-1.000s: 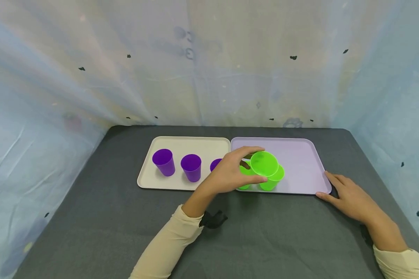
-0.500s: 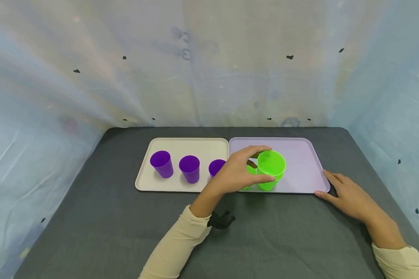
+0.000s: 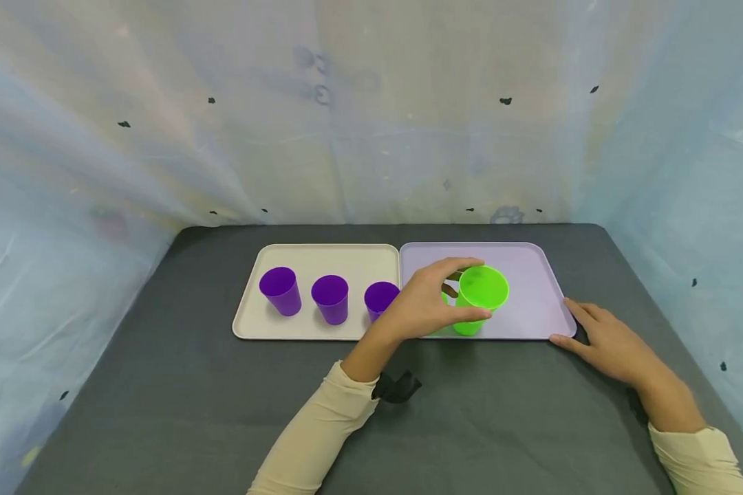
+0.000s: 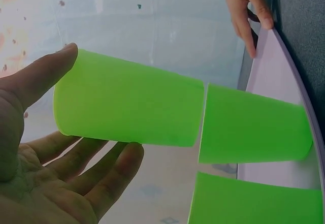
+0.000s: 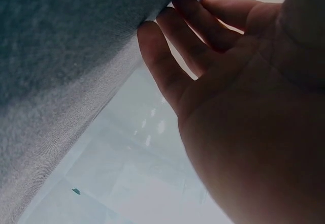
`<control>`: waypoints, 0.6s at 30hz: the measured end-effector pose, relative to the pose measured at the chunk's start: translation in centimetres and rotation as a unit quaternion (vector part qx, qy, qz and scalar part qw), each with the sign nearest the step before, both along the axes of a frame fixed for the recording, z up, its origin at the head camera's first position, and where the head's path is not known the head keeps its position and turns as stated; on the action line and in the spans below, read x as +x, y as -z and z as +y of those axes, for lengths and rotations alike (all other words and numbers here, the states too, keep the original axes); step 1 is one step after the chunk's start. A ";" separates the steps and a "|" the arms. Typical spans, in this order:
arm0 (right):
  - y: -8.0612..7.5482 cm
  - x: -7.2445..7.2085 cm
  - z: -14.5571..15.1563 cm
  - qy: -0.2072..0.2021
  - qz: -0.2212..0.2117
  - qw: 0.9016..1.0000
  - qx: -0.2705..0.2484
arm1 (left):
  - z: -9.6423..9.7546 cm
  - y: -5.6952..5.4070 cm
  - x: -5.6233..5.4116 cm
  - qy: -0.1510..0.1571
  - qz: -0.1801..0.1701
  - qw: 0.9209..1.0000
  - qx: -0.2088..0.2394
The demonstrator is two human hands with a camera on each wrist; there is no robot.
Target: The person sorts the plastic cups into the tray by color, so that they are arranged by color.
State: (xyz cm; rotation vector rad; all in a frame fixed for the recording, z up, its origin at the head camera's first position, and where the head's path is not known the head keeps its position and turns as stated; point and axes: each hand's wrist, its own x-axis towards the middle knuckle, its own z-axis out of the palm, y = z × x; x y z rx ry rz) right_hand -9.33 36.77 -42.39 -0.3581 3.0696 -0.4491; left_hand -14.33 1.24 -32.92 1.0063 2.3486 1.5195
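My left hand (image 3: 417,302) grips a green plastic cup (image 3: 484,287) near its rim, thumb on one side and fingers on the other. In the left wrist view, the held cup (image 4: 129,99) is upright, its base right at the rim of a second green cup (image 4: 251,125) standing on the lavender tray (image 3: 535,289). Beside that one stands a third green cup (image 4: 254,201), mostly hidden behind my left hand in the head view. My right hand (image 3: 613,347) rests at the tray's front right corner, fingers extended along the edge and thumb at the front.
A cream tray (image 3: 359,258) adjoins the lavender one on the left. On it are three purple cups in a row: left (image 3: 281,291), middle (image 3: 331,300) and right (image 3: 380,299), the last partly behind my left wrist. Dark grey cloth (image 3: 223,412) covers the table, with a patterned curtain (image 3: 371,137) behind.
The left hand has carried the green cup rightward, from between the two standing green cups to over the right one. The right hand stays at the tray corner; the head view has shifted slightly.
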 end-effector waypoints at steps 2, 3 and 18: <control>0.0 -0.1 -0.1 0.002 -0.005 1.000 0.003 | 0.1 0.0 0.0 0.002 0.002 1.000 -0.001; 0.0 -0.1 -0.1 0.003 -0.008 1.000 0.005 | 0.2 0.0 0.0 0.003 0.003 1.000 -0.001; 0.1 -0.1 -0.3 0.010 -0.007 1.000 0.003 | 3.4 0.1 -0.7 0.010 0.036 0.999 -0.039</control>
